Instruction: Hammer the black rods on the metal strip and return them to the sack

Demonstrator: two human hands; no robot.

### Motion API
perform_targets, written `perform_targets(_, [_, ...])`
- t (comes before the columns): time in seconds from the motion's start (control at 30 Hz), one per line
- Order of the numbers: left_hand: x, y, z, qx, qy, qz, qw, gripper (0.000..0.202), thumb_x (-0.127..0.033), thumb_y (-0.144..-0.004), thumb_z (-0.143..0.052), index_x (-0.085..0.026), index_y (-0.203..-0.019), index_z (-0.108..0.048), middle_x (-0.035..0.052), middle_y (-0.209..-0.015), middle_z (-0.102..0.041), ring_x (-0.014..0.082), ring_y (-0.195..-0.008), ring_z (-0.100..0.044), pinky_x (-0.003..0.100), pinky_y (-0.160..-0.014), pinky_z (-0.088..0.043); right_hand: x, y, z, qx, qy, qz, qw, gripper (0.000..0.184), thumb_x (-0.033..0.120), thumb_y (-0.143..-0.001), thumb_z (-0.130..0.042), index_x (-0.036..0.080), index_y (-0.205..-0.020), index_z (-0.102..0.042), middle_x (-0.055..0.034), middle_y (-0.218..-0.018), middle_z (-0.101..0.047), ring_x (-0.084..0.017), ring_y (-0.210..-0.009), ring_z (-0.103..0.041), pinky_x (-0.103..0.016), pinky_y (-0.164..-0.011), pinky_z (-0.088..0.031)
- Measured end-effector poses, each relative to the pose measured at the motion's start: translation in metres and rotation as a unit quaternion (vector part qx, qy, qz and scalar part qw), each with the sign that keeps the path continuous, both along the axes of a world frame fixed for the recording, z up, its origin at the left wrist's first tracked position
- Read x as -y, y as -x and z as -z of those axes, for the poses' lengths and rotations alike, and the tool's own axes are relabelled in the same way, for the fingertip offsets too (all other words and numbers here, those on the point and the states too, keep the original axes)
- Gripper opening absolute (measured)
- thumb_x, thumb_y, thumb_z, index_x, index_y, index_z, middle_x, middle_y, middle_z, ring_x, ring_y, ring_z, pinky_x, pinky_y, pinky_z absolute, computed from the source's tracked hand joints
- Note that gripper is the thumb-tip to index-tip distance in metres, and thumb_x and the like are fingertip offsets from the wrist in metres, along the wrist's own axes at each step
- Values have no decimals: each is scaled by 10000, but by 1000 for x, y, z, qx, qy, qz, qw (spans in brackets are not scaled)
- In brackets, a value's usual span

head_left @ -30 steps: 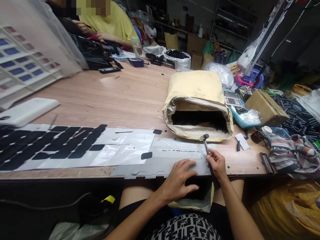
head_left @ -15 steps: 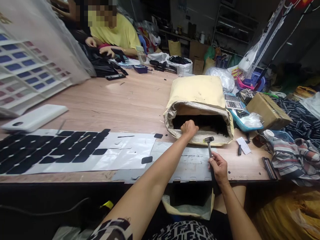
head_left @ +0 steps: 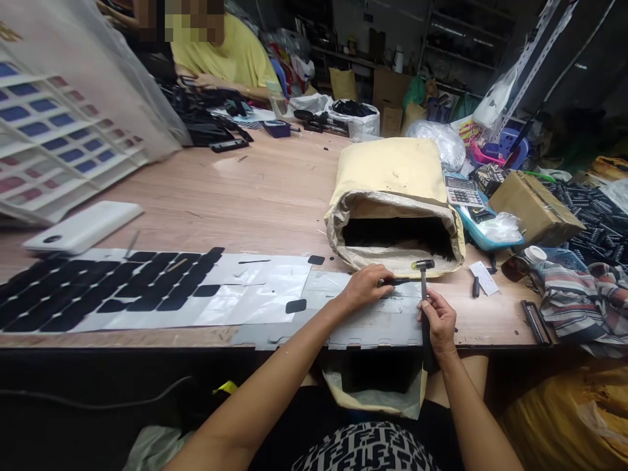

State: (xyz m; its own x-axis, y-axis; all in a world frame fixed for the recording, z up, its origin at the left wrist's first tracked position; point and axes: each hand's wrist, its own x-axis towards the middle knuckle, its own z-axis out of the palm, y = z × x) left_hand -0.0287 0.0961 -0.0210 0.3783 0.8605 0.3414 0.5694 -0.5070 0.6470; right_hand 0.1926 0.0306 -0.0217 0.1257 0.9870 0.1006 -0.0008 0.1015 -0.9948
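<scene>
My left hand (head_left: 369,286) is closed on a thin black piece (head_left: 400,281), just in front of the mouth of a pale yellow sack (head_left: 392,167). What kind of piece it is I cannot make out. The sack lies on its side on the table, its rolled opening towards me and dark contents inside. My right hand (head_left: 438,320) grips a small hammer (head_left: 424,288) by its dark handle, head up, near the sack's lower rim. Beneath both hands lies a grey sheet (head_left: 343,327) along the table edge. Below the edge another open sack (head_left: 377,402) hangs at my lap.
White sheets with black rounded stickers (head_left: 167,281) cover the left front. A white box (head_left: 86,226) and a plastic-covered crate (head_left: 73,144) stand beyond. To the right are a calculator (head_left: 462,193), a cardboard box (head_left: 534,206) and a striped cloth (head_left: 574,301). A person in yellow (head_left: 235,59) sits across.
My left hand has come out of the sack's mouth towards me, now with a thin black piece in it. The hammer stays in my right hand. The view has shifted slightly.
</scene>
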Motion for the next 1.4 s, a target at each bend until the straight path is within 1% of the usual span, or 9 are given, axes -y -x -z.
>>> perform_targets(0.17, [-5, -1, 23, 12, 37, -1, 999, 196, -293, -839, -725, -218, -1016, -760, 41, -925, -647, 213, -940, -594, 340, -871, -474, 2, 2, -5, 52, 9, -33, 998, 389, 364, -792, -671, 152, -1117, -688, 24, -713, -607, -87, -508, -532, -228, -501, -435])
perform_targets(0.33, [-9, 0, 25, 43, 48, -8, 998, 194, -253, -793, -768, -202, -978, -741, 29, -904, -649, 205, -908, -582, 330, -830, -456, 15, 6, -15, 153, 17, -58, 986, 400, 358, -823, -648, 143, -1155, -709, 24, -718, -542, -80, -522, -491, -214, -483, -412])
perform_targets(0.47, [-8, -1, 27, 49, 39, -11, 998, 135, -250, -796, -765, -204, -918, -731, 25, -897, -650, 200, -895, -574, 328, -819, -448, 28, 8, -24, 232, -26, -47, 971, 394, 339, -850, -619, 141, -1176, -718, -8, -769, -581, -89, -558, -485, -215, -500, -422])
perform_targets(0.63, [-10, -3, 30, 35, 33, -16, 999, 120, -256, -794, -772, -205, -895, -734, 29, -884, -656, 200, -891, -578, 329, -829, -446, 29, 9, -23, 278, -41, -43, 959, 384, 322, -851, -595, 130, -1155, -729, -23, -766, -612, -101, -567, -496, -225, -529, -446])
perform_targets(0.73, [-10, -4, 29, 39, 30, -17, 999, 125, -256, -784, -781, -205, -889, -733, 27, -882, -662, 195, -886, -586, 322, -831, -446, 26, 11, -23, 285, -26, -56, 956, 368, 318, -839, -598, 123, -1117, -740, -19, -746, -611, -99, -556, -489, -226, -530, -445])
perform_targets(0.9, [-11, -3, 27, 36, 41, -12, 998, 128, -273, -785, -775, -202, -866, -706, 15, -896, -664, 187, -892, -582, 308, -816, -436, 27, 19, -26, 267, -20, -65, 961, 399, 331, -863, -596, 135, -1191, -710, -25, -795, -618, -99, -578, -490, -219, -525, -428])
perform_targets(1.07, [-12, -4, 25, 35, 48, -18, 998, 139, -292, -786, -763, -190, -782, -669, 9, -820, -633, 179, -820, -563, 301, -755, -423, 26, 26, -19, 254, 5, -86, 963, 387, 344, -841, -612, 145, -1151, -731, -18, -763, -609, -106, -575, -488, -224, -516, -412])
perform_targets(1.27, [-11, -3, 23, 47, 61, -23, 997, 147, -292, -771, -774, -209, -875, -713, 18, -907, -670, 201, -904, -590, 314, -801, -434, 6, 14, -20, 229, 17, -39, 973, 446, 385, -808, -645, 133, -1169, -716, -5, -791, -576, -86, -561, -458, -223, -515, -395])
perform_targets(1.4, [-10, 0, 23, 25, 66, 6, 997, 143, -318, -824, -725, -223, -931, -726, 20, -943, -666, 207, -943, -582, 323, -837, -433, -17, 6, -16, 180, 29, -4, 983, 476, 417, -772, -664, 111, -1135, -707, 24, -716, -543, -85, -532, -457, -225, -501, -388])
